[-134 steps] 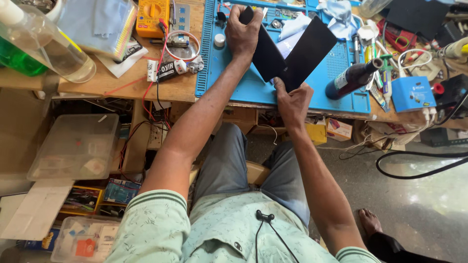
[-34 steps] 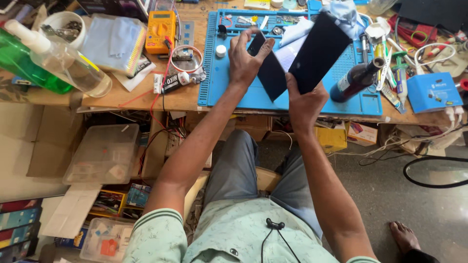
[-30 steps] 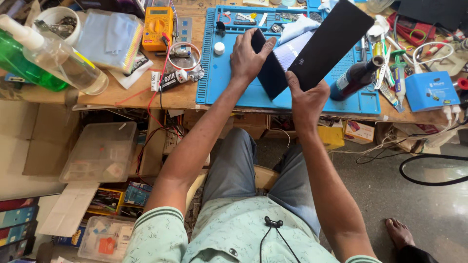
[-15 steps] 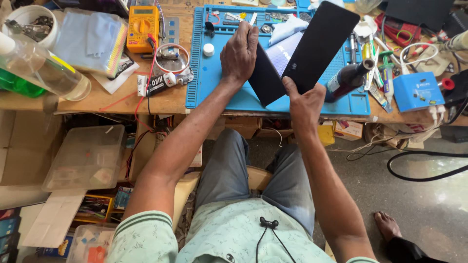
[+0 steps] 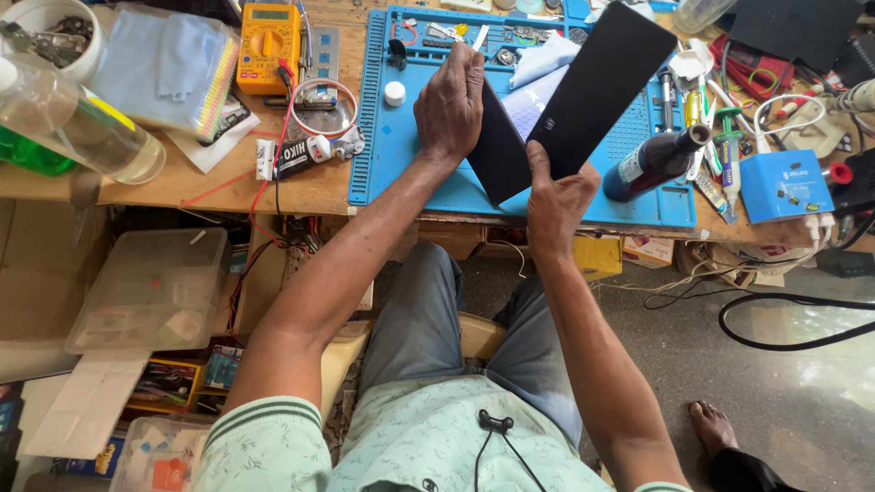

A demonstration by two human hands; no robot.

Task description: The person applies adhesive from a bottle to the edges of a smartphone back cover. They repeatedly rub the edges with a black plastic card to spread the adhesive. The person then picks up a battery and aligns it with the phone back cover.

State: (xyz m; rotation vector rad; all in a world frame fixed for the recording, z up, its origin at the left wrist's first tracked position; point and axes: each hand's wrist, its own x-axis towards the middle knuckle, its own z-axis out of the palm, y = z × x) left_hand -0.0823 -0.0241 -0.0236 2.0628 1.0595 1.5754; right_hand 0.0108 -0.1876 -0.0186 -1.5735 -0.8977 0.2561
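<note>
Black glass panel held tilted by the right hand, fingers pinching its lower edge, while the left hand lies flat on the phone body at nine o'clock (steady, even lifting avoids cracking).

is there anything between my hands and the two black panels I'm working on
Nothing visible. The left hand lies flat on the lower black panel on the blue mat, and the right hand grips the bottom end of the raised black panel.
</note>
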